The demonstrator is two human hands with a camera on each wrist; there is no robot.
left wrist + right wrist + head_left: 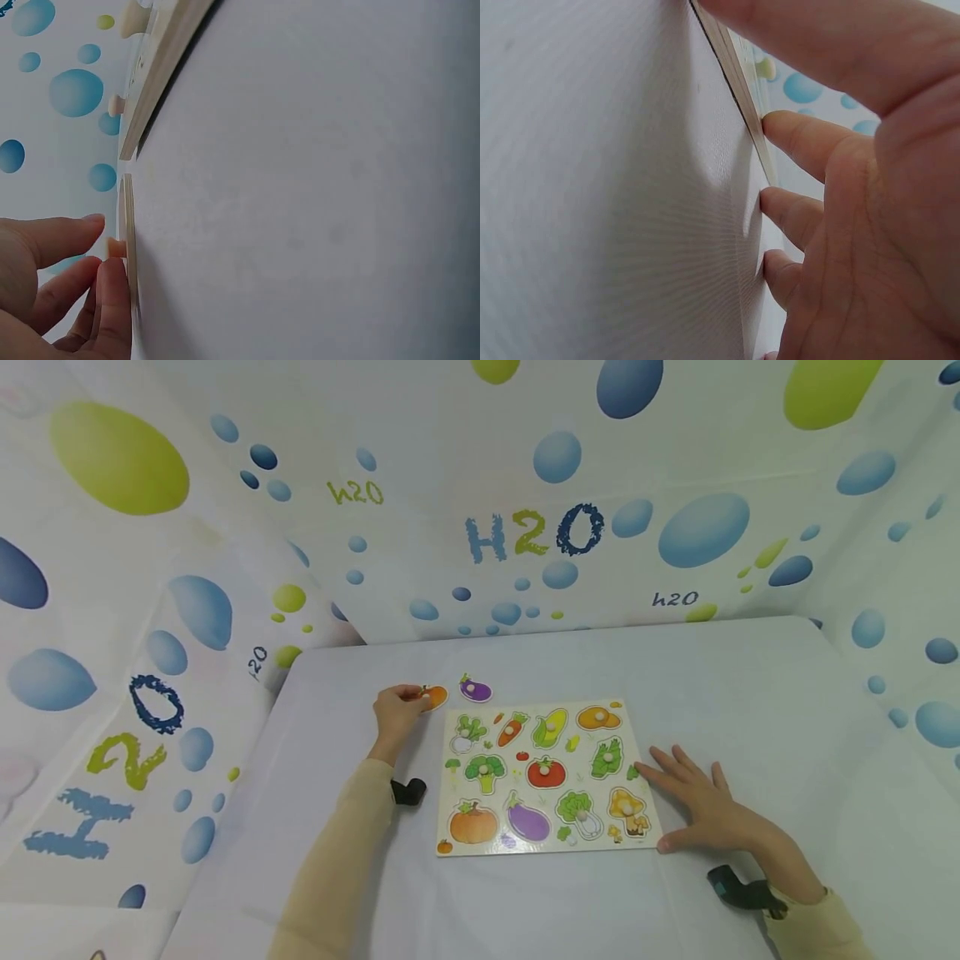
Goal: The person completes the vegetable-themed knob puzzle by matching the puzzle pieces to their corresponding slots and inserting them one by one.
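An orange pumpkin puzzle piece (435, 697) with a small knob (116, 247) lies beyond the board's left corner. My left hand (397, 714) is at this piece, its fingertips right by the knob; in the left wrist view the thumb (71, 231) stands apart from it. To the piece's right lies a purple eggplant piece (476, 689). My right hand (701, 806) spreads its fingers along the right edge of the wooden vegetable puzzle board (551, 852), thumb at the near corner.
On the board, a pumpkin picture (473, 823) and an eggplant picture (528, 821) show without knobs. Knobbed pieces include a tomato (555, 774), broccoli (480, 768) and several others. A white cloth covers the table (570, 910); a printed curtain (420, 560) stands behind.
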